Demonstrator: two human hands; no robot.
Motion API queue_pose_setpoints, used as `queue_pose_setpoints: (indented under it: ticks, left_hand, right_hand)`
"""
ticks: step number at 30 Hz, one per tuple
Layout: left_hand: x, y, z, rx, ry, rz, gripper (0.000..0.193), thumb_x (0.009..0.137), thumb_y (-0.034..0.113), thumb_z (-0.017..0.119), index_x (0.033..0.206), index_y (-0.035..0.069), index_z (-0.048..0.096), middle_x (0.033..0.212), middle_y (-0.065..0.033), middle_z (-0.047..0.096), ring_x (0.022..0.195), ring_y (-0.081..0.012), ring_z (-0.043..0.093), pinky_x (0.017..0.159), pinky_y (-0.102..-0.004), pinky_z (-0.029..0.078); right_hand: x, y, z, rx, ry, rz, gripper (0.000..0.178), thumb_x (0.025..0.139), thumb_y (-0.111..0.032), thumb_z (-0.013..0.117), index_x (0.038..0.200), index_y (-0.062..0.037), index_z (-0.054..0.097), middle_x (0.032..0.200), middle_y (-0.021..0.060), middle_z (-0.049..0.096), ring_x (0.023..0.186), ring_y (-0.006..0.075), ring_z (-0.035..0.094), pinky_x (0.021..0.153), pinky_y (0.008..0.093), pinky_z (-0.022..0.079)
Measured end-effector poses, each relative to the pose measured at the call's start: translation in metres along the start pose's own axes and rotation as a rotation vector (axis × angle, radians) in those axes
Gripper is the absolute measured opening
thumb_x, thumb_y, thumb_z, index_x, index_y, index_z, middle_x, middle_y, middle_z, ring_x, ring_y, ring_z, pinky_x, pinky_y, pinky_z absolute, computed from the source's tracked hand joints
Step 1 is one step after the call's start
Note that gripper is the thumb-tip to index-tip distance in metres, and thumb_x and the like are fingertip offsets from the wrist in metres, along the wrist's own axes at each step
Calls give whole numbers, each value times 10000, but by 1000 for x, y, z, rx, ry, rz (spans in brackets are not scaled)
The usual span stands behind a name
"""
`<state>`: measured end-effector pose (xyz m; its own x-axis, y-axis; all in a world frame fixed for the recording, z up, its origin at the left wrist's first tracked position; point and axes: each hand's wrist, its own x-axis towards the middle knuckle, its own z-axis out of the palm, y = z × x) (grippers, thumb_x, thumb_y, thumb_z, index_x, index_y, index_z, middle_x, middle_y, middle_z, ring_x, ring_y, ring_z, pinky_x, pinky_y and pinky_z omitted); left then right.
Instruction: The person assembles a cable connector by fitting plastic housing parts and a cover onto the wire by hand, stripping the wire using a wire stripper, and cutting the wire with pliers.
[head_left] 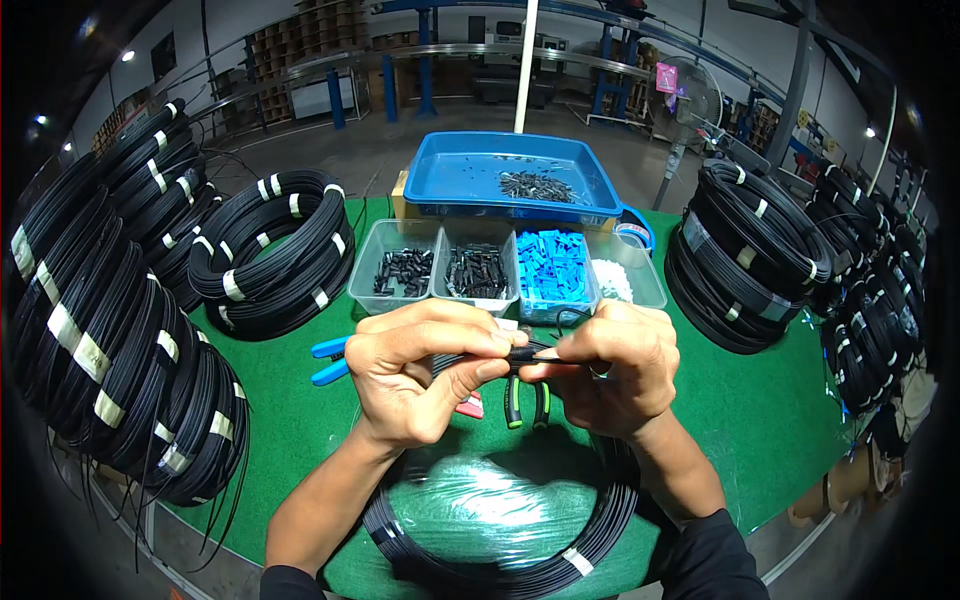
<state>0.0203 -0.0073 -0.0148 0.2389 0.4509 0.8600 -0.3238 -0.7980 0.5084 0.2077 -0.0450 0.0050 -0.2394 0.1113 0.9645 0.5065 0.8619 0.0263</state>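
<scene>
At the middle of the view my two hands meet over the green table. My left hand (412, 372) pinches a small black cylindrical piece (522, 354) between thumb and fingertips. From the other side, my right hand (622, 365) is closed on a thin black cable (573, 361) that lines up with that piece; whether the cable sits inside it I cannot tell. Below the hands lies a coil of black cable (395, 548), bound with tape. Under my fingers rest black-and-green pliers (514, 408), a tool with blue handles (328, 362), and a partly hidden red object (470, 405).
Clear plastic bins hold black parts (405, 272), more black parts (478, 270), blue pieces (552, 265) and white bits (612, 280). Behind them stands a blue tray (450, 180) with small dark pieces. Cable coils rise at left (100, 330) and right (745, 250). A fan (690, 100) stands beyond.
</scene>
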Motion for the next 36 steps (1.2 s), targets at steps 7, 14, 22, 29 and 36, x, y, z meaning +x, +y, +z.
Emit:
queue_pose_setpoints:
  ticks: [7,14,22,29,36]
  left_hand:
    - [10,11,-5,171,-85,116,179,699,-55,789,865,-5,741,839,-142,723,778,-232,723,700,-301,586]
    - [18,14,-12,359,-168,303,220,658,-25,826,852,5,726,813,-150,725,737,-215,739,611,-271,597]
    - [20,4,-18,451,-173,298,220,697,-19,808,901,-3,728,842,-128,730,740,-229,736,638,-293,595]
    - [21,-2,-28,422,-137,273,212,707,-54,803,900,-4,732,833,-131,737,721,-206,734,657,-270,591]
    - [20,0,-25,385,-170,237,223,700,-78,793,907,-19,736,821,-137,730,702,-194,724,638,-254,575]
  right_hand:
    - [-3,1,-6,-83,-63,-60,279,660,-82,797,930,-60,731,570,-3,475,435,136,449,405,292,335]
    - [-4,2,0,-37,-28,-47,288,629,-87,785,910,-47,736,566,5,452,435,140,439,409,301,319]
    - [11,7,-15,70,-328,190,343,719,-66,783,1032,-16,653,763,73,584,643,234,566,583,348,453]
    - [-11,40,-29,509,-297,505,325,802,147,605,1098,20,560,1038,114,590,946,181,630,822,301,529]
    - [-11,36,-20,275,-166,394,176,727,78,769,853,13,666,822,99,702,799,183,711,693,274,566]
